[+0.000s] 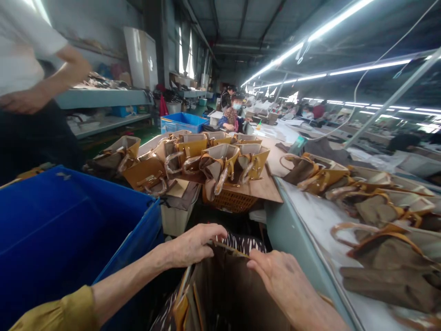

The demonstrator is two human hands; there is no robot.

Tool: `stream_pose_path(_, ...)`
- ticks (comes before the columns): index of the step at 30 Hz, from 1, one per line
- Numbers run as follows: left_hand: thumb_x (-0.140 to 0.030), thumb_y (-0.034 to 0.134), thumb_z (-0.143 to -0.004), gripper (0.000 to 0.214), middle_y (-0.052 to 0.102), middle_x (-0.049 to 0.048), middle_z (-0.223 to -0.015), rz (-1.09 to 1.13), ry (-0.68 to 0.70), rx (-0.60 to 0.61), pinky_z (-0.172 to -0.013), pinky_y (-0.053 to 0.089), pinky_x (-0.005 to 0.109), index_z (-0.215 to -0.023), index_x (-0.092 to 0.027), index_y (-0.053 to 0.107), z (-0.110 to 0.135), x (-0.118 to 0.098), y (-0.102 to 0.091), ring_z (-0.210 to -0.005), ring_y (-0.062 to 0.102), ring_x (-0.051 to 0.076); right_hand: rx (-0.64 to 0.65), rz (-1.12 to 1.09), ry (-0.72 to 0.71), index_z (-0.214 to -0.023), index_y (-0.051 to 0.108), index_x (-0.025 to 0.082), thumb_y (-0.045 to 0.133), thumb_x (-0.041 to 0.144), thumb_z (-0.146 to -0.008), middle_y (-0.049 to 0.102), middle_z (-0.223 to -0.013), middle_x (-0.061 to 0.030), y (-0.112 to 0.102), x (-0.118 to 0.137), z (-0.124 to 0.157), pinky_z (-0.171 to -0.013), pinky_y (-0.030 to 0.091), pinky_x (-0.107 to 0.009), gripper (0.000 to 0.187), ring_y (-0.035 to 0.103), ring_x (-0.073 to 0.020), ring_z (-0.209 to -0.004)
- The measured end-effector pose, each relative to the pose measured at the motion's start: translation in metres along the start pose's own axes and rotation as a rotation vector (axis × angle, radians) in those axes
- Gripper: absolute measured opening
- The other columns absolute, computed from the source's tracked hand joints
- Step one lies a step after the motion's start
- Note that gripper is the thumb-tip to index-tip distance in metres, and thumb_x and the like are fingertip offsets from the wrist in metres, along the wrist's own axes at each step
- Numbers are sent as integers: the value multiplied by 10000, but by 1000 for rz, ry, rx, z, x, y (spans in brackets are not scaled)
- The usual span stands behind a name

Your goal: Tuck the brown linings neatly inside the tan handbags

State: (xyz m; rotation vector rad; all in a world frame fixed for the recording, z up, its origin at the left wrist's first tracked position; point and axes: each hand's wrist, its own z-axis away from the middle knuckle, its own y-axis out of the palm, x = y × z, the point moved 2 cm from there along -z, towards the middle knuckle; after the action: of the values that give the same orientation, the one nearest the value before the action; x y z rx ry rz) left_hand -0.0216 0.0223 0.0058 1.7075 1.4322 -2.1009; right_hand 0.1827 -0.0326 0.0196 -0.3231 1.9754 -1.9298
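Low in front of me a brown handbag (241, 285) stands open towards my body, its dark inside showing. My left hand (198, 243) comes in from the left in a mustard sleeve, its fingers closed on the bag's far rim. On the same rim, farther right, my right hand (279, 271) pinches the thin tan edge between thumb and fingers. A tan trim piece shows at the bag's left side. The bag's bottom is out of sight, and my hands cover parts of the rim. Black-and-white patterned cloth (244, 241) lies behind the rim.
A big blue bin (79, 216) stands at my left. Ahead, several tan-and-brown handbags (220, 161) sit on a board (272, 188) above an orange crate (230, 201). More bags (379, 207) crowd the right table (310, 216). A person (37, 59) stands at left; others sit farther back.
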Motion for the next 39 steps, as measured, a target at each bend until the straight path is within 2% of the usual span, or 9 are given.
stream_pose_path(2,-14,467,-607,384,562,-10,-965,-74,91,43,-785,381,215,-928,-199,567,-6,-7,-3,-890,514,142,-16,-13,0,-807,644,240,544,206,-851,671,-625,-11,-2,-2,-1,-475,307,-267,114,633,-218,-568)
stream_pose_path(4,-9,468,-626,341,564,-4,-999,-129,119,86,-808,382,218,-887,-195,583,-13,-12,-6,-910,520,145,-26,-28,3,-812,647,236,550,197,-844,671,-615,-9,-4,-3,-3,-464,288,-262,109,627,-203,-549)
stream_pose_path(9,-45,532,-671,234,592,-14,-897,-186,37,67,-728,397,192,-836,-191,610,-26,-14,2,-839,546,134,-26,-44,21,-787,649,237,560,176,-829,668,-601,1,-5,-8,-7,-461,263,-268,116,630,-186,-549)
stream_pose_path(13,-63,569,-683,157,595,-18,-885,-164,20,20,-711,389,184,-774,-181,618,-27,-7,9,-811,543,120,35,-127,51,-834,649,264,540,194,-854,683,-649,16,0,-10,-7,-472,271,-277,132,643,-190,-579)
stream_pose_path(16,-81,599,-685,112,595,-17,-852,-159,-13,32,-682,385,183,-746,-172,619,-27,-5,10,-781,541,118,46,-151,68,-850,653,270,533,201,-859,687,-658,15,2,-10,-7,-476,282,-276,139,644,-194,-586)
stream_pose_path(22,-63,581,-698,225,596,-16,-933,-126,12,74,-741,386,180,-862,-198,656,-28,-9,8,-857,545,125,48,-179,75,-842,655,279,526,210,-866,689,-660,19,3,-12,-9,-486,293,-275,148,650,-199,-598)
stream_pose_path(29,-73,574,-685,98,572,-21,-799,-146,-14,76,-635,360,174,-622,-148,576,-31,0,13,-720,520,95,75,-195,86,-778,650,262,531,200,-860,693,-665,8,-1,-10,-10,-490,280,-278,157,653,-206,-617)
stream_pose_path(36,-121,564,-681,122,561,-14,-721,-70,-154,-60,-643,355,198,-574,-148,512,-31,4,18,-690,505,109,57,-146,96,-744,641,251,528,207,-858,675,-644,3,-1,-9,-10,-491,266,-277,167,635,-203,-601)
stream_pose_path(39,-114,539,-661,104,565,-15,-709,-92,-205,-75,-632,350,203,-571,-152,507,-31,5,20,-676,504,111,39,-141,88,-738,633,256,521,214,-864,668,-639,8,2,-10,-9,-493,259,-282,174,632,-204,-600)
